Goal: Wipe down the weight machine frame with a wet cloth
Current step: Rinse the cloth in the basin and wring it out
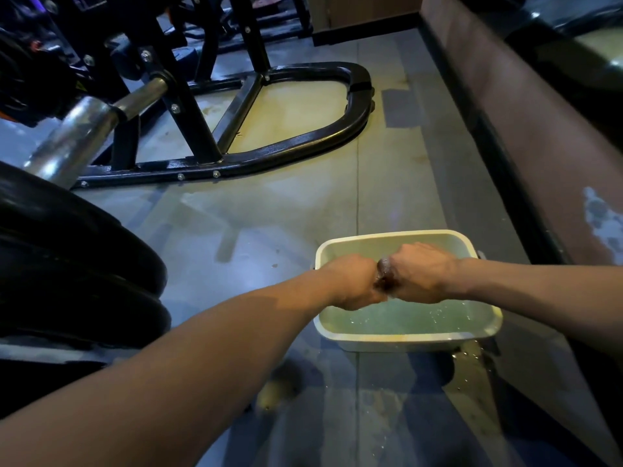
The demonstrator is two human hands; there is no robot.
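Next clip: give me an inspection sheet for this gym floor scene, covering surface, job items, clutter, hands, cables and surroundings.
Surface: grey floor, with wet splashes beside the tub's near right corner.
Job's things: dark cloth bunched between both fists above a pale tub holding water; black machine frame stands on the floor beyond, to the left.
Clutter: nothing seen.
Hands: left hand and right hand each grip one end of the cloth, knuckles nearly meeting, as if wringing.
Cables: nothing seen.
Surroundings: black weight plates at left on a chrome sleeve; brown wall with a dark skirting along the right.
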